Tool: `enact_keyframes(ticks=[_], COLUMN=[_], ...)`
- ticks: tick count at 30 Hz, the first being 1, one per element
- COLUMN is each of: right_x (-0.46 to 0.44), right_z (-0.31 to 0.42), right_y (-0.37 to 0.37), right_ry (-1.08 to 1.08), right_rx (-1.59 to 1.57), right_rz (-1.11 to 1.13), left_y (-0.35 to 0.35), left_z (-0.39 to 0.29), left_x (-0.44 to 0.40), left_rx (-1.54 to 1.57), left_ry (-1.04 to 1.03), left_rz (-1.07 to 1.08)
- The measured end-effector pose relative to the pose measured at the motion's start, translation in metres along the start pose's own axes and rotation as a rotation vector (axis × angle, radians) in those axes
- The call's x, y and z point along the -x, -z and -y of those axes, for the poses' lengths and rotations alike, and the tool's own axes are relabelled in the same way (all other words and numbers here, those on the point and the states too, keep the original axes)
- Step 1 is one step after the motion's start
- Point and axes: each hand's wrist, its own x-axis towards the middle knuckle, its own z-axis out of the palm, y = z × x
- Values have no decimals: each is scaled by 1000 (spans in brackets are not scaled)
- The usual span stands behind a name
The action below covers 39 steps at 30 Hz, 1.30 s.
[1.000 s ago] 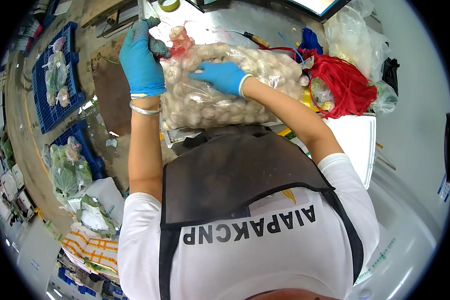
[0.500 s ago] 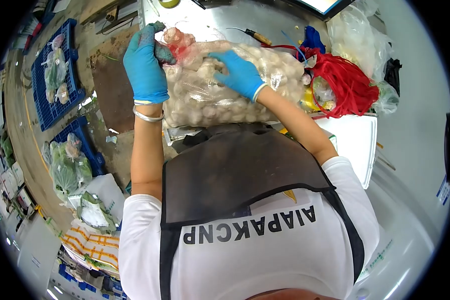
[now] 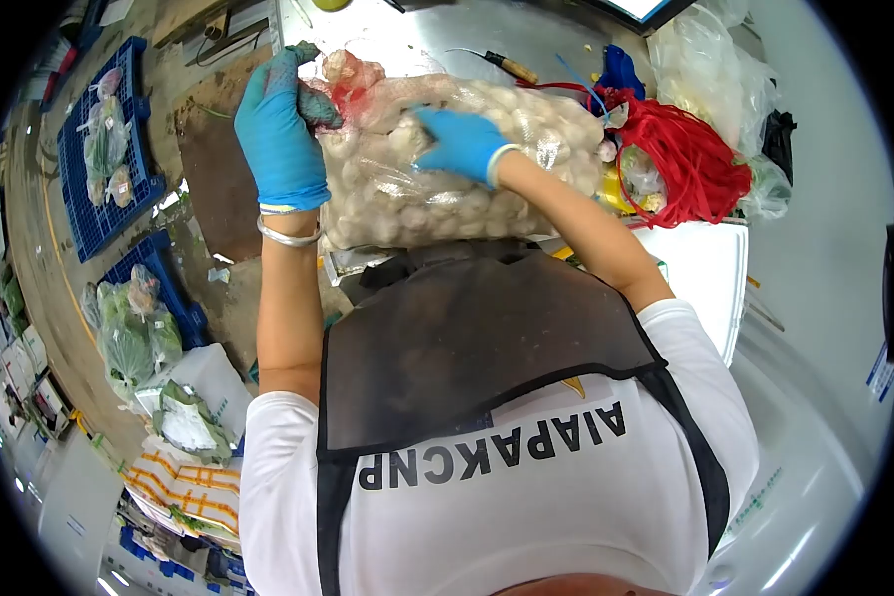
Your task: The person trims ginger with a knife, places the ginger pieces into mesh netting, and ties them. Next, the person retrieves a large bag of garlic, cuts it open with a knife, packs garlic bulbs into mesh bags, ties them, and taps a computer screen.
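A clear bag full of whitish garlic bulbs (image 3: 467, 204) lies across the metal table in front of me. At its left end is a bunched red mesh (image 3: 353, 87) with a few bulbs inside. My left hand (image 3: 283, 139), in a blue glove with grey-coated fingertips, grips the edge of this mesh, thumb and fingers on either side. On top of the bag, my blue-gloved right hand (image 3: 464, 147) curves its fingers and thumb around a garlic bulb (image 3: 407, 136). Its fingertips are slightly blurred.
A hooked tool with a wooden handle (image 3: 512, 68) lies behind the bag. Red straps (image 3: 685, 164) are heaped at the right, near clear plastic bags (image 3: 710, 79). A screen (image 3: 636, 12) stands at the back. Blue pallets (image 3: 79, 189) with bagged produce are on the floor at left.
My right hand has turned a little and shifted slightly left and down over the bulbs. My left hand keeps its hold on the mesh. The whole view has shifted slightly.
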Motion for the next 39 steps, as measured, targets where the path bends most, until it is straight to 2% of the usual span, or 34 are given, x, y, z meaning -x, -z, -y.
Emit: enact_keyframes(ticks=[4, 7, 15, 16, 20, 23, 26, 29, 32, 34, 36, 39], right_x=[35, 50, 20, 17, 24, 24, 34, 47, 56, 48, 28, -30], right_z=[-21, -39, -51, -56, -39, -42, -45, -27, 0, 8, 28, 46], right_y=[33, 42, 2, 7, 40, 45, 56, 88, 124, 115, 98, 48], right_ry=[-49, 40, 99, 172, 142, 182, 372, 501, 73, 152, 106, -148], right_rx=[18, 290, 713, 681, 573, 563, 566, 76, -998, -1034, -1227, -1866], right_rz=[24, -42, -96, -80, 158, 167, 166, -51, 70, 64, 146, 402], left_y=[8, 7, -9, -8, 3, 10, 15, 17, 14, 8, -8, -14], left_z=[4, 4, 5, 3, -5, -3, 3, 7, 7, 5, -5, -15], left_x=[-2, -1, 0, 2, 6, 7, 7, 6, 8, 9, 17, 22], left_rx=[20, -5, -8, -14, -61, -50, -32, -15, -37, -89, -154, -261], left_ry=[-3, 42, 33, 37, 44, 74, 83, 77, 91, 88, 57, -23], left_rz=[10, 24, 73, 67, 20, 3, -9, -11, -2, 28, 41, 40])
